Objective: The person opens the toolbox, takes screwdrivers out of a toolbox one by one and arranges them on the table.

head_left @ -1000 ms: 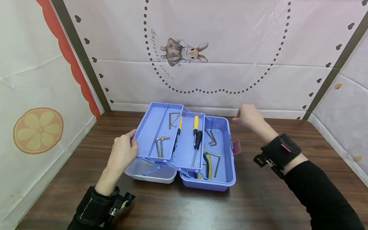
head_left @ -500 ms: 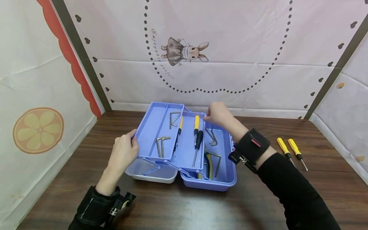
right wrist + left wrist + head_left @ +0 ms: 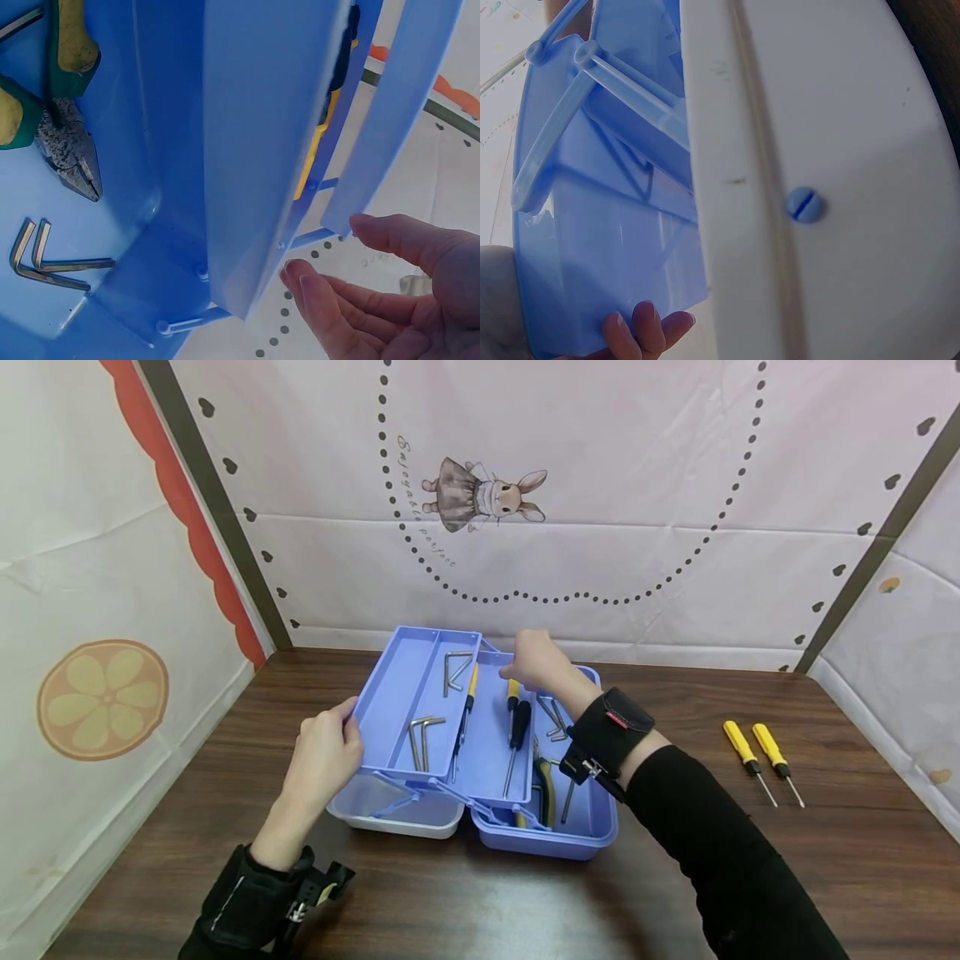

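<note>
A blue toolbox [image 3: 542, 845] stands with its two trays fanned out. My left hand [image 3: 318, 756] grips the left edge of the upper tray [image 3: 397, 693], fingertips [image 3: 649, 330] against its underside. Over the far end of the lower tray [image 3: 486, 752] is my right hand [image 3: 542, 662], thumb and fingers apart with nothing between them in the right wrist view. Just below it lies a yellow-handled screwdriver [image 3: 513, 690], partly covered by the hand, beside a black-handled screwdriver [image 3: 520, 725]. Another yellow-and-black screwdriver [image 3: 470, 693] shows at the edge between the trays. Hex keys [image 3: 422, 739] lie in the upper tray.
Green-and-yellow pliers [image 3: 71, 142] and hex keys [image 3: 52, 266] lie in the toolbox bottom. The whitish lid [image 3: 420, 828] rests folded out leftward. Two yellow screwdrivers [image 3: 738, 743] lie on the wooden table [image 3: 675, 860] at right. Printed cloth walls [image 3: 600, 552] surround the table.
My right hand has moved left from beyond the box's right side to above the lower tray. The two table screwdrivers, covered by the arm earlier, now show. My left hand keeps its grip.
</note>
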Demonstrator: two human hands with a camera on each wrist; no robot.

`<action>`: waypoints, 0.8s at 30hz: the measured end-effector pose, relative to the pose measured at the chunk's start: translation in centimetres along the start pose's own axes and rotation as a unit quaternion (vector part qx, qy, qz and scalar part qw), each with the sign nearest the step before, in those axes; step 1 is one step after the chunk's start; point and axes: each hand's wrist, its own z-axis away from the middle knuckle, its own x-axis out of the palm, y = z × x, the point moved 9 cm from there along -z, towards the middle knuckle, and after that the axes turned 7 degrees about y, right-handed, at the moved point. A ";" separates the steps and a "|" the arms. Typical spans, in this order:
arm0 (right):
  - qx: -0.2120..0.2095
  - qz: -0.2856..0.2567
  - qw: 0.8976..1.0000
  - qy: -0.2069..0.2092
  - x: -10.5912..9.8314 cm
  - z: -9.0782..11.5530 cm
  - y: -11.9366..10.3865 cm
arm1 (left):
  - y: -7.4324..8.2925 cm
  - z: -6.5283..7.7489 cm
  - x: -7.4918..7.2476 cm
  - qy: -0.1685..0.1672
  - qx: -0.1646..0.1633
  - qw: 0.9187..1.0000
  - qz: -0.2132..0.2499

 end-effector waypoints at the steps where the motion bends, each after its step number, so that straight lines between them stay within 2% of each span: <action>1: 0.006 0.002 1.000 -0.001 0.1 -0.2 0.0 | 0.0 0.0 0.0 -0.001 0.000 1.000 0.000; 7: 0.020 0.015 1.000 -0.006 0.9 -1.0 0.3 | 0.0 0.0 0.1 -0.003 -0.004 1.000 -0.002; 16: 0.001 0.067 0.998 0.015 1.5 -1.5 0.4 | 0.1 0.0 0.0 -0.001 -0.003 1.000 -0.005; 24: -0.006 0.083 0.996 0.016 1.9 -1.4 0.1 | 0.0 0.0 0.0 -0.001 -0.008 1.000 -0.003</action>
